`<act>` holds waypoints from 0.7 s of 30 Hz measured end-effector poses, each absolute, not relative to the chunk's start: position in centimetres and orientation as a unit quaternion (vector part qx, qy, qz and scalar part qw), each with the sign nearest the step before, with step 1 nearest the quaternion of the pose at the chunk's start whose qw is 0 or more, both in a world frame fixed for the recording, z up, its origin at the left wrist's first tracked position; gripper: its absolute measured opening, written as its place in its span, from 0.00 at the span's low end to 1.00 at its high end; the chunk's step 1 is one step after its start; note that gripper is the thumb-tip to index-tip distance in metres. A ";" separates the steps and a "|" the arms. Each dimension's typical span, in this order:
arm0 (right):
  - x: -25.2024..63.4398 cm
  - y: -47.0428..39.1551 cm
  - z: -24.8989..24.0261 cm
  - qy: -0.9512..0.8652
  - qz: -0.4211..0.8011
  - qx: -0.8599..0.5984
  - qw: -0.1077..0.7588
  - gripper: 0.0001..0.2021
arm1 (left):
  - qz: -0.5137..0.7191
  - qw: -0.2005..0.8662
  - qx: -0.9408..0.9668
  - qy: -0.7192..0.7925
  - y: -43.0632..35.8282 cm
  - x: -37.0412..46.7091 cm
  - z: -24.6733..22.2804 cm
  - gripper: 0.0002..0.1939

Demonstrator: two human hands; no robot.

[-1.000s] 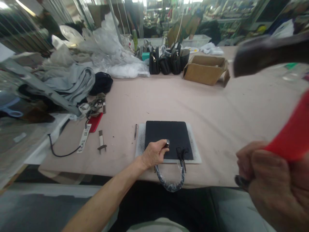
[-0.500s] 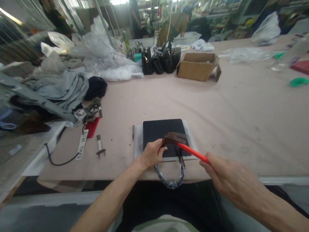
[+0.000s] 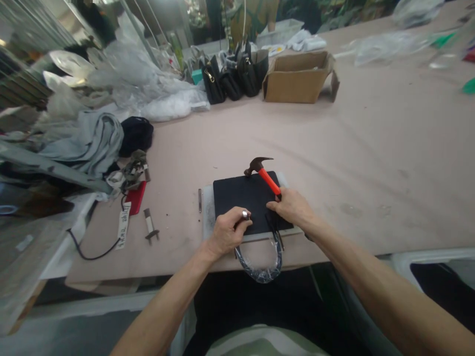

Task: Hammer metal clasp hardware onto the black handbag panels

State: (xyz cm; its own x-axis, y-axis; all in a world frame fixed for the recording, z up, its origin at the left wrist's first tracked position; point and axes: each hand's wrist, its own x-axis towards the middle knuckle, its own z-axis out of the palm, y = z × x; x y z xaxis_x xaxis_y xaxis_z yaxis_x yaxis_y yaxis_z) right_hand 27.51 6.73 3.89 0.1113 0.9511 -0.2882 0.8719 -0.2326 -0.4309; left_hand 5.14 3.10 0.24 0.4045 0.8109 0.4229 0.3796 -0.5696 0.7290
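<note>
My left hand (image 3: 227, 232) is closed around a short metal punch (image 3: 245, 214), whose shiny top end shows above the fingers; its lower end is hidden. Under that hand is a flat black bag panel (image 3: 237, 194) on a pale slab (image 3: 208, 212). A curved bag handle (image 3: 260, 275), wrapped in clear film, hangs from the panel toward me, past the table edge. My right hand (image 3: 293, 207) grips the orange-red handle of a claw hammer (image 3: 269, 181). The hammer head is over the panel's far edge, apart from the punch.
A thin metal rod (image 3: 200, 200) lies left of the slab. Farther left are a small metal tool (image 3: 150, 225) and a red piece (image 3: 136, 199) with a corded tag. Black bags (image 3: 230, 81), a cardboard box (image 3: 291, 86) and plastic wrapping (image 3: 148, 94) stand at the back.
The hammer has moved from over my left hand to the panel's far side, and my right hand has come in over the panel. The punch top is now uncovered. The camera view has tilted down.
</note>
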 end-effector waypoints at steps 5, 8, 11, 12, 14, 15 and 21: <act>27.6 6.6 3.2 -0.605 0.253 -0.752 0.064 0.11 | 0.424 0.250 0.788 0.372 2.7 4.9 -0.1 0.05; 27.6 6.6 3.2 -0.602 0.254 -0.755 0.061 0.12 | 0.433 0.251 0.769 0.397 2.6 4.9 -0.2 0.06; 27.5 6.6 3.1 -0.603 0.249 -0.756 0.058 0.13 | 0.436 0.227 0.800 0.345 2.5 4.8 -0.4 0.07; 27.5 6.6 3.1 -0.604 0.247 -0.756 0.057 0.13 | 0.438 0.223 0.804 0.335 2.4 4.7 -0.4 0.07; 27.6 6.5 3.0 -0.604 0.247 -0.756 0.053 0.13 | 0.443 0.236 0.781 0.370 2.3 4.8 -0.3 0.07; 27.6 6.5 2.9 -0.603 0.247 -0.757 0.052 0.13 | 0.446 0.254 0.756 0.405 2.3 4.8 -0.2 0.06; 27.6 6.5 2.8 -0.604 0.243 -0.757 0.049 0.14 | 0.438 0.321 0.711 0.446 2.9 5.2 0.6 0.05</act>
State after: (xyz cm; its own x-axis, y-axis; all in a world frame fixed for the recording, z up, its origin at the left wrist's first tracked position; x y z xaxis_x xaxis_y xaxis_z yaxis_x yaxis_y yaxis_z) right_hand 27.58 6.49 2.76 0.1523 0.9386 -0.3096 0.8909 -0.2660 -0.3681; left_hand 5.20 2.94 0.60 0.2178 0.9160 0.3368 0.3528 -0.3957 0.8479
